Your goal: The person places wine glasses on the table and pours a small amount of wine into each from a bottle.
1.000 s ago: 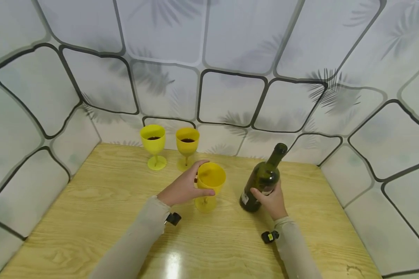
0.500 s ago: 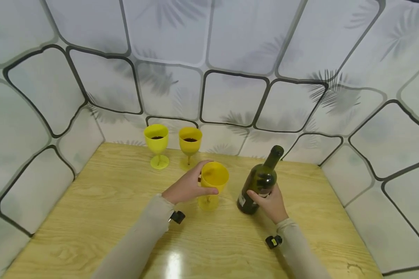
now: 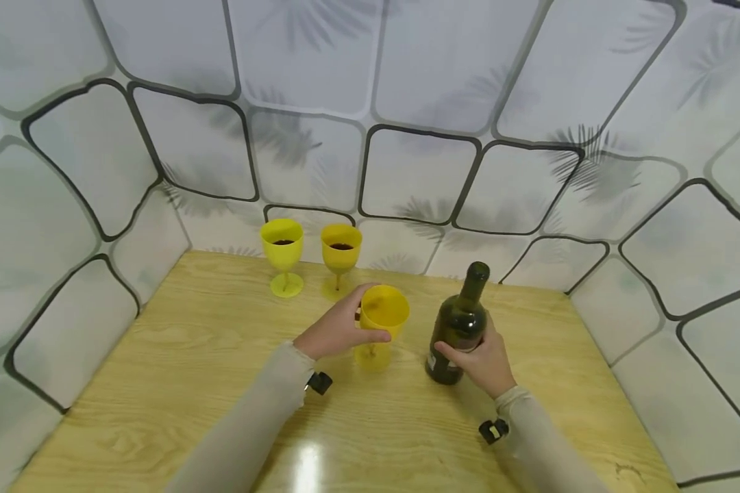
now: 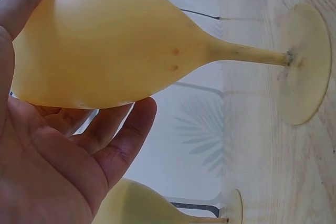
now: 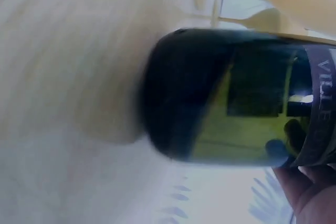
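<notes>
My left hand holds an orange-yellow plastic goblet by its bowl, thumb on the near side and fingers round the far side. In the left wrist view, the goblet's stem and round foot show, the foot at the tabletop. To the right of it, my right hand grips a dark green wine bottle round its labelled body. The bottle stands nearly upright, its neck leaning slightly right. Dark liquid shows in its lower part in the right wrist view. Whether its base touches the table cannot be told.
Behind the left hand stand a lime-yellow goblet and an orange-yellow goblet, each with dark liquid inside. The wood-grain table meets patterned walls at the back and both sides.
The bottle has swung from a rightward lean to nearly upright, its neck moving left. The left hand keeps its hold on the goblet. The head view has shifted slightly left.
</notes>
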`<control>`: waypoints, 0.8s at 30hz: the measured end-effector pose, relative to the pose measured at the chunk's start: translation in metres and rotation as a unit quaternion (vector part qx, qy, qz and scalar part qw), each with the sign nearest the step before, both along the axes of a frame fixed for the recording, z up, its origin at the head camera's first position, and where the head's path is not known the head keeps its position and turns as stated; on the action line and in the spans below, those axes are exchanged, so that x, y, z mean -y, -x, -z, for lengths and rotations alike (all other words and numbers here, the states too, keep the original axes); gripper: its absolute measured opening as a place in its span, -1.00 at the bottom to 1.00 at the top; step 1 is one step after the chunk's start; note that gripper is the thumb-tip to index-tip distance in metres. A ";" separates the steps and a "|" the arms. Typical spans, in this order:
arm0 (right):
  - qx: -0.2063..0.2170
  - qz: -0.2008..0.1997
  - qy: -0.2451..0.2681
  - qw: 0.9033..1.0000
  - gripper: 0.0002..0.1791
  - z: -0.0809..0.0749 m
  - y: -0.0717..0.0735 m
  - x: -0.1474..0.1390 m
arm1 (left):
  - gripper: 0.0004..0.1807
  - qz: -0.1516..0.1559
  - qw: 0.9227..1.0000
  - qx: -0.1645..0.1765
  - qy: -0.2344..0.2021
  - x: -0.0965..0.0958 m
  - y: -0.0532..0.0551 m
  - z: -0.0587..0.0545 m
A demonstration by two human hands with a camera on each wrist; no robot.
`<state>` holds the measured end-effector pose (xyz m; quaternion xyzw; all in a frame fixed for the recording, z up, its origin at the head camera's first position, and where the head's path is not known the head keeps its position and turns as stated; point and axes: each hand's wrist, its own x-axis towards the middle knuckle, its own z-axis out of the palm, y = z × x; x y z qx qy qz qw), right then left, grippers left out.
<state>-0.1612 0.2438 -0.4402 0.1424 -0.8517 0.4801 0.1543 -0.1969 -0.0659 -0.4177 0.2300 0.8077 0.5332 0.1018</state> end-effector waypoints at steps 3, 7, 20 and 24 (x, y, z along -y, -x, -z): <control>-0.016 0.004 -0.067 0.998 -0.04 -0.007 -0.002 -0.003 | 0.07 0.001 1.000 0.001 -0.001 -0.002 -0.001 0.000; -0.056 0.009 -0.160 0.985 -0.02 -0.018 0.000 -0.006 | 0.05 -0.001 1.000 0.003 -0.003 -0.003 -0.002 0.001; -0.149 0.002 -0.353 0.924 0.05 -0.062 0.014 -0.016 | 0.06 0.002 1.000 -0.002 -0.003 -0.001 -0.001 0.001; -0.171 -0.008 -0.389 0.905 0.06 -0.074 0.020 -0.017 | 0.11 -0.005 1.000 0.002 0.008 0.000 -0.001 -0.001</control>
